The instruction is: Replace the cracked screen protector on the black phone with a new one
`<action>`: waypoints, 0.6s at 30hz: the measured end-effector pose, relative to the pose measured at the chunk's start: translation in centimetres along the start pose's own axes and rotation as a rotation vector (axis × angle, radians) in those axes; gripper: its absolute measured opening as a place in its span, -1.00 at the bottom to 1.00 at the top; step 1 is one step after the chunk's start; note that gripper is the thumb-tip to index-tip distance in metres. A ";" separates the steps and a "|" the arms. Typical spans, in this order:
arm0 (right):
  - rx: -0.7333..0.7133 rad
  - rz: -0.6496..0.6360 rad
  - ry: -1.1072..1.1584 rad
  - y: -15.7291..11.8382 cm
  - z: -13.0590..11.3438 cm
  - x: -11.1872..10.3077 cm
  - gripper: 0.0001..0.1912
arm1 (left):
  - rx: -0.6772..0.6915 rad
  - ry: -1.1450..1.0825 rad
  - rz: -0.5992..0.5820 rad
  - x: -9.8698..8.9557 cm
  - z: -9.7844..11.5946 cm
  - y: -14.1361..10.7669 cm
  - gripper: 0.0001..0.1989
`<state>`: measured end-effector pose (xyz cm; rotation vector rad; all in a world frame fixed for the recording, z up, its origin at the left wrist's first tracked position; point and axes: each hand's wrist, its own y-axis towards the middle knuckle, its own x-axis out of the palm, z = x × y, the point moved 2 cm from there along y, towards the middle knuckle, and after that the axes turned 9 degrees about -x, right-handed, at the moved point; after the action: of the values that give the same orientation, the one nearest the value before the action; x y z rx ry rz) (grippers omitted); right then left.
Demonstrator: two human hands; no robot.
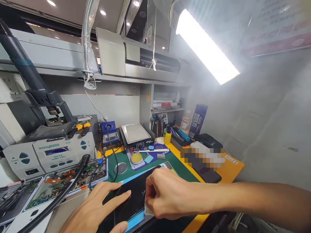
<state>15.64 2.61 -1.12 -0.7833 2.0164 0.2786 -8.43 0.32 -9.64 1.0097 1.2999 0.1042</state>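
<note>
A flat black glossy panel (131,201), like a tablet screen, lies before me with blue strips showing along its edges. My left hand (97,204) rests on the panel's left part, fingers spread and holding nothing. Over the panel's right side, my right hand (167,194) is closed, its fingers bunched around a white wipe (148,211) pressed against the panel near its edge. Most of the wipe is hidden by the fingers. The green work mat (183,168) lies beneath, and a small metallic mesh piece (168,165) shows just behind my right hand.
A tin of yellow paste (136,158) and a round lid (120,168) sit behind the panel. At left are a tray of circuit boards (107,171), a black hose (80,171) and a soldering station (58,155). Phones (206,170) lie right; a lamp (206,45) hangs above.
</note>
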 end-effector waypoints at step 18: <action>-0.046 -0.024 -0.001 0.2 -0.4 0.0 -0.96 | -0.079 -0.074 -0.052 -1.5 1.0 1.3 -0.54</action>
<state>15.20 2.60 -0.88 -0.8348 2.0050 0.3121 -7.49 -0.28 -7.74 0.9038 1.2438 0.0777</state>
